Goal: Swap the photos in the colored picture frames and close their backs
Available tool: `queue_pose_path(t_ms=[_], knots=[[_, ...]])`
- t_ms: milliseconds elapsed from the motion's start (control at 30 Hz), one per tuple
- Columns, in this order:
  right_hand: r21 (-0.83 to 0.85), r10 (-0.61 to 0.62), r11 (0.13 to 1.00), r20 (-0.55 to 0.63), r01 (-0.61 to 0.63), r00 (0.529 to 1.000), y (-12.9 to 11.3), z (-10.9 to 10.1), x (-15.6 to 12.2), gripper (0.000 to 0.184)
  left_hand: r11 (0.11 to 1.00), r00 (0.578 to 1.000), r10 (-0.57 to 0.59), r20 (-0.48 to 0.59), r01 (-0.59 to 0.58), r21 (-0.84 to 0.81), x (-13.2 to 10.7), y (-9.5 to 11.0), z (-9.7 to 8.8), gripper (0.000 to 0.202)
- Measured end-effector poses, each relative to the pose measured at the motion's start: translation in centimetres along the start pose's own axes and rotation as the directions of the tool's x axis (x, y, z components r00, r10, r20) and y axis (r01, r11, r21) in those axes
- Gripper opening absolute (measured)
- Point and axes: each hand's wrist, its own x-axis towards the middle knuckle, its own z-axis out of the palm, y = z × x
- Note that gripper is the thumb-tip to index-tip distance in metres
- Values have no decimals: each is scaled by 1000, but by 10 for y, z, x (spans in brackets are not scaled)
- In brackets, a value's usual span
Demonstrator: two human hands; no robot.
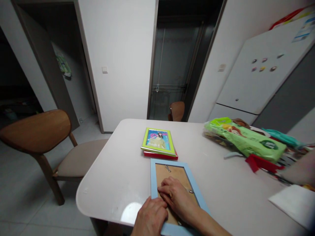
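A light-blue picture frame (194, 188) lies face down near the table's front edge, its brown backing board (177, 175) showing. Metal clips sit at the board's top and right edges. My left hand (151, 216) is closed over the frame's left side near the lower corner. Across the board reaches my right hand (176, 195), its fingers bent and pressed together at the board's left inner edge. Whatever is under those fingertips is hidden. Just beyond, a lime-green picture frame (158, 141) with a princess picture rests on a red frame (159, 155).
On the right of the white table (118, 170) lie a green wipes-like package (246, 136), a red piece (263, 164) and a white sheet (292, 203). A wooden chair (39, 131) stands at the left, another chair (177, 110) behind the far edge.
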Motion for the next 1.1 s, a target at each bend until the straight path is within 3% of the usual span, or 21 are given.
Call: queue_pose_path(t_ms=[200, 267, 400, 533, 733, 800, 900, 1000, 1100], knots=[[55, -1, 998, -3, 1, 1000, 8, 0, 5, 20, 1000, 991, -18, -132, 16, -12, -4, -2, 11, 47], [68, 108, 992, -37, -105, 993, 19, -2, 12, 19, 1000, 994, -14, -104, 12, -19, -4, -2, 11, 47], [37, 331, 943, -128, -329, 935, 47, -6, 30, 24, 999, 996, -15, -87, 12, -30, -5, -3, 11, 50], [4, 430, 900, -172, -436, 886, 64, -3, 43, 22, 1000, 997, -22, -75, 20, -18, -6, -3, 13, 50], [-3, 549, 828, -193, -560, 813, 69, 4, 56, 13, 999, 996, -54, 67, 53, 10, -3, 3, 3, 52], [10, 544, 833, -195, -552, 816, 68, 1, 58, 15, 997, 994, -73, 84, 73, -3, 0, 5, 0, 52], [44, 461, 886, -182, -462, 868, 60, -8, 48, 20, 994, 991, -105, 83, 108, -31, 1, 6, -3, 49], [77, 308, 951, -129, -300, 943, 43, -20, 19, 18, 989, 988, -131, 83, 136, -60, -1, 5, -7, 48], [136, 66, 988, 10, -67, 998, 27, -27, -20, 16, 984, 983, -153, 101, 161, -79, -1, 6, -12, 45]])
